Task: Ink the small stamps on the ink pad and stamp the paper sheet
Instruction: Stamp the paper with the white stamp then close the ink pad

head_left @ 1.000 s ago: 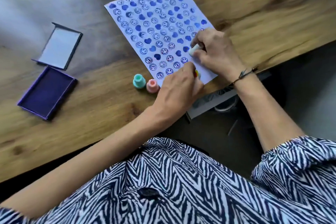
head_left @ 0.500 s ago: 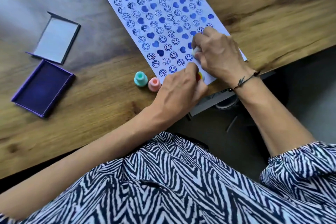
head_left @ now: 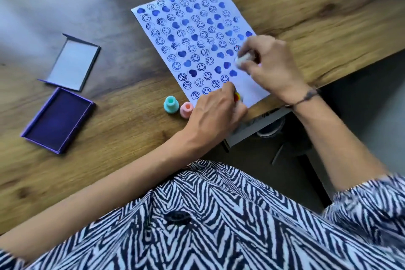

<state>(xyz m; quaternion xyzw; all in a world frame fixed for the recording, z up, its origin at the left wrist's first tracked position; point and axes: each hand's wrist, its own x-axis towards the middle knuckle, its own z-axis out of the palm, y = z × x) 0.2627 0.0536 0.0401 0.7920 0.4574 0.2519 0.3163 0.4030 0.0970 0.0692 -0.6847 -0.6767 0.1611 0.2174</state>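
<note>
A white paper sheet (head_left: 197,35) covered with several blue smiley and heart prints lies on the wooden table (head_left: 122,138). My right hand (head_left: 271,68) grips a small white stamp (head_left: 242,59), blurred, just over the sheet's near right part. My left hand (head_left: 217,112) rests on the sheet's near corner, closed on a small stamp with a red and yellow top (head_left: 237,97). A teal stamp (head_left: 171,105) and a pink stamp (head_left: 186,109) stand upright just left of that hand. The open purple ink pad (head_left: 59,118) sits far left.
The ink pad's grey lid (head_left: 72,62) lies open behind the pad. The table's near edge runs diagonally under my forearms; the sheet's near right corner reaches that edge. Below it a grey ledge (head_left: 252,129) and dark floor show.
My right hand has tilted and lifted the white stamp slightly, moving a little right over the sheet. My left hand has stayed at the sheet's corner. The view has shifted.
</note>
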